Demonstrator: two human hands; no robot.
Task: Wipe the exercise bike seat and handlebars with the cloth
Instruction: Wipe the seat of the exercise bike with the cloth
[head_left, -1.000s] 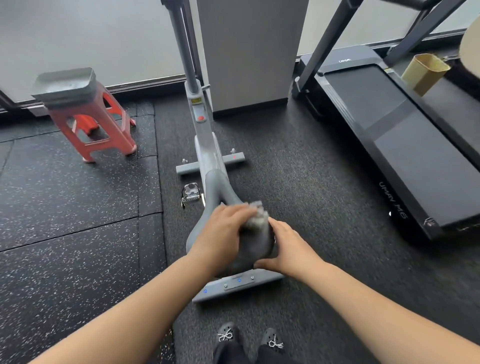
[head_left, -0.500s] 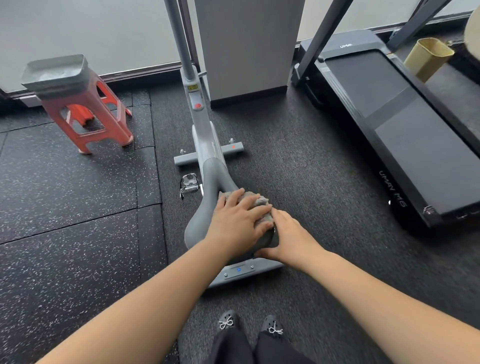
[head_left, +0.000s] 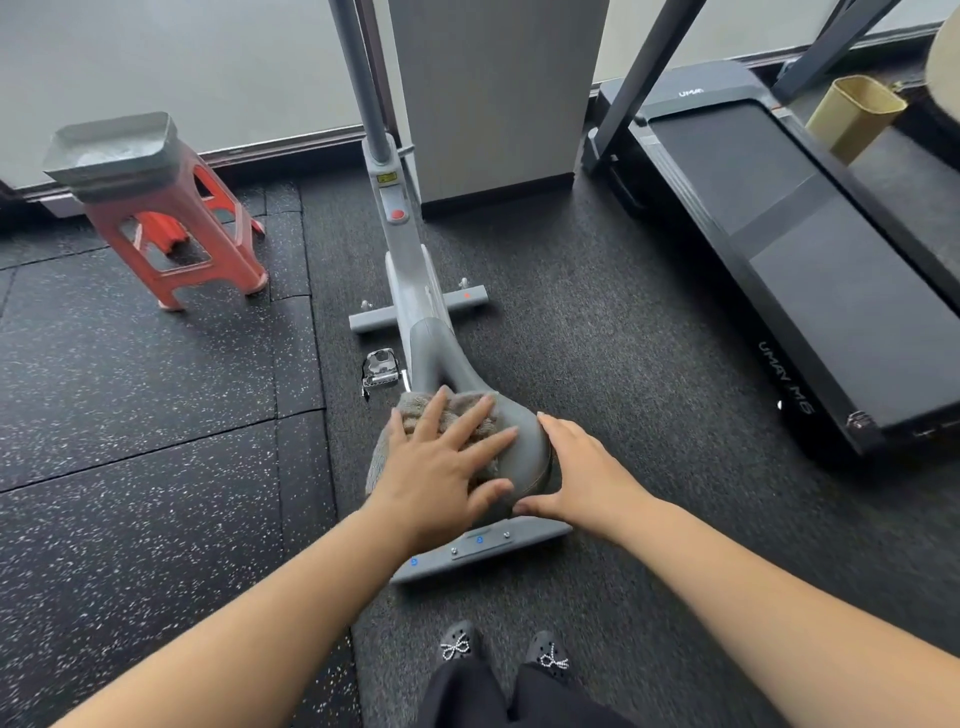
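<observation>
Head view: one exercise bike (head_left: 402, 270) is seen from above, its one grey seat (head_left: 519, 441) at frame centre. One grey cloth (head_left: 415, 410) is spread over the seat's left half and pressed flat by the left hand (head_left: 441, 467), fingers straight and splayed, nothing clenched. The right hand (head_left: 576, 473) is laid against the seat's right edge, fingers extended, thumb toward the seat's rear. One pedal (head_left: 379, 369) is visible left of the frame. Handlebars are not in view. Also recorded: one red stool (head_left: 176, 244) with one grey tray (head_left: 111, 148) on top, one treadmill (head_left: 779, 249), one yellow bin (head_left: 852, 117), two shoes (head_left: 457, 647).
</observation>
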